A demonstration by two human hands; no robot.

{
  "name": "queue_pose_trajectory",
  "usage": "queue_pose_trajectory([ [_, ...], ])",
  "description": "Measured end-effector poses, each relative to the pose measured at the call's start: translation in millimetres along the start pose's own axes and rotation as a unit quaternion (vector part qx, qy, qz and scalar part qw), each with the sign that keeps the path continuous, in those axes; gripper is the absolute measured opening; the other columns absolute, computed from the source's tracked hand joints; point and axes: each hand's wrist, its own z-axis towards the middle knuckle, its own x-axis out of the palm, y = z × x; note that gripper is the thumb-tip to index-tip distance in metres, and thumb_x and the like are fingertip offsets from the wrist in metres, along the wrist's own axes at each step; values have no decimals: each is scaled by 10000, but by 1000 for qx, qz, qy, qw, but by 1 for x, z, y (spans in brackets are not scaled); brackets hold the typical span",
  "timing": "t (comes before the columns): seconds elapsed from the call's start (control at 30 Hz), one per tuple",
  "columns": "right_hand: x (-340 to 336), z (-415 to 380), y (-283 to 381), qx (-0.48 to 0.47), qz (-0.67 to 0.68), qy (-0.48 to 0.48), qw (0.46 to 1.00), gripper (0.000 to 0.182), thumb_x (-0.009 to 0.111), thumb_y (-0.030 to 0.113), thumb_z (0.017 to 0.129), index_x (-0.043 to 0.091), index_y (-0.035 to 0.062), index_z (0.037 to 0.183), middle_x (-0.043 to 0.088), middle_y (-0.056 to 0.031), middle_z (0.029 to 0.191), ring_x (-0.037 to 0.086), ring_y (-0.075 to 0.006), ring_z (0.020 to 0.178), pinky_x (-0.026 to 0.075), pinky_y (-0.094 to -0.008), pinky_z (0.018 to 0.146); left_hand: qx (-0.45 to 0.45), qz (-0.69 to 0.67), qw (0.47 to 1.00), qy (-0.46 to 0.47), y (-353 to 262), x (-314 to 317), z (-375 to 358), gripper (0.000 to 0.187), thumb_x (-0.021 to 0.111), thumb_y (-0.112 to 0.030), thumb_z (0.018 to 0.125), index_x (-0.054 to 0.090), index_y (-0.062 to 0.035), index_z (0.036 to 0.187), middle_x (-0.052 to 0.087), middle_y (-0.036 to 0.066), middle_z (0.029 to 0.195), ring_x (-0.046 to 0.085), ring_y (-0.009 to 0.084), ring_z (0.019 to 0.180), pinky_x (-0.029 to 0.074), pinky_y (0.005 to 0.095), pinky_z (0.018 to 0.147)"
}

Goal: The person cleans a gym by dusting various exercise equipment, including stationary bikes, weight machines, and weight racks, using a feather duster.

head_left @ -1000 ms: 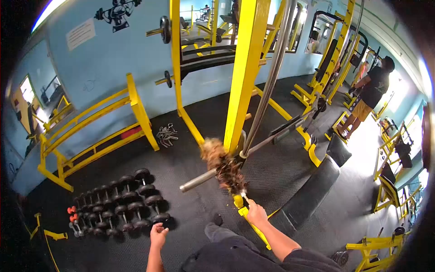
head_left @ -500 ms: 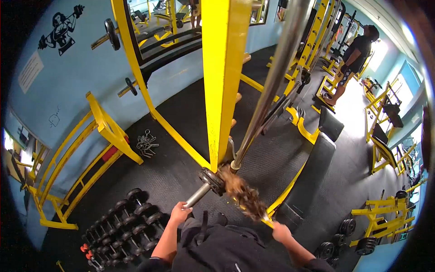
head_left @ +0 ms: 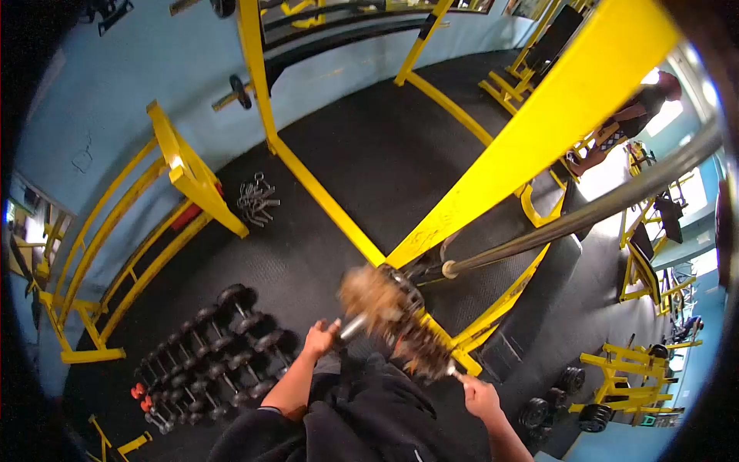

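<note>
Gripping the bare steel end of the bar [head_left: 350, 326], my left hand [head_left: 318, 339] is wrapped around the sleeve just outboard of the black weight plate [head_left: 402, 296], fingers closed on the metal. A second ago that hand hung free over the floor; half a second ago it had only reached the sleeve, so it has come in to steady the bar. My right hand [head_left: 479, 396] is clamped on the handle of the feather duster [head_left: 400, 323], whose brown feathers blur across the plate and the sleeve's collar. The duster sat higher on the yellow post a second ago and has dropped onto the plate, so I judge the dusting has moved from the upright to the loaded bar end, with the left hand holding the bar while the right sweeps. My view has also tipped further down and closer.

Just left of my left arm, the dumbbells [head_left: 223, 346] lie in rows on the black rubber floor [head_left: 362, 154]. Beyond the plate, the yellow post [head_left: 539, 131] slants up to the right, with the steel guide rod [head_left: 585, 215] running beside it from a collar at its foot. Further left stands a yellow rack [head_left: 181, 173], with a heap of metal clips [head_left: 255, 202] beside its foot. At the far right, another person [head_left: 639, 108] bends over equipment, well apart from me.
</note>
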Motion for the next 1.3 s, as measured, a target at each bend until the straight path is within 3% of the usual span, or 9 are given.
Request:
queue_pose_trajectory([
  [0.2,52,2,38,54,-38,256,964,213,516,188,877,619,130,1054,641,-173,861,612,-393,759,504,-470,652,-143,-278,950,21,-24,-40,-33,745,497,-546,868,341,-44,1396,360,156,1425,327,283,1315,260,422,1060],
  [0.3,55,2,64,29,-8,127,991,212,508,186,881,618,124,1052,639,-174,840,610,-395,757,506,-468,658,-130,-318,939,8,30,-38,8,668,507,-574,844,450,-94,1305,535,141,1194,528,226,998,435,419,772],
  [0.43,64,-11,53,159,-41,100,981,187,507,176,865,622,124,1001,649,-153,882,609,-384,834,503,-443,708,-210,-339,914,73,27,-48,10,798,485,-610,844,297,-104,1431,308,190,1438,406,350,1233,353,500,924],
  [0.47,60,-21,50,165,-45,90,981,187,507,176,865,622,124,1001,649,-153,882,609,-384,834,503,-443,708,-215,-317,922,43,22,-44,11,638,528,-552,841,452,-127,1310,495,125,1239,519,226,956,437,407,732],
  [0.6,10,-55,63,206,-66,191,957,201,527,226,846,633,168,1007,653,-144,876,611,-379,849,498,-452,721,-131,-210,966,70,-25,-45,-16,620,553,-465,861,490,15,1248,503,157,1285,470,274,1175,339,393,1004],
  [0.77,-30,-48,76,350,-167,165,907,253,521,232,804,650,203,1020,666,-125,885,617,-374,851,500,-453,737,-60,-90,989,101,1,2,10,549,601,-401,847,533,10,1203,567,155,1203,525,262,1102,392,349,946],
  [0.93,-53,-47,99,220,-161,251,929,275,487,249,834,633,230,1067,665,-118,893,627,-357,836,503,-466,721,-11,-24,996,81,-27,11,-5,521,624,-403,840,557,2,1160,636,113,1023,593,213,873,470,316,762],
  [1.13,-52,-33,79,45,-52,-247,967,216,572,136,820,627,127,1029,644,-176,784,623,-383,695,506,-449,592,42,-270,961,35,-78,7,-33,446,592,-363,880,548,-53,1197,590,39,936,524,118,768,443,282,654],
  [1.3,-44,13,52,62,-181,-134,972,321,570,117,798,612,145,1115,622,-162,753,618,-359,654,488,-442,540,125,-225,966,37,-104,8,-61,516,639,-352,854,511,-31,1237,608,63,986,532,125,854,442,278,765],
])
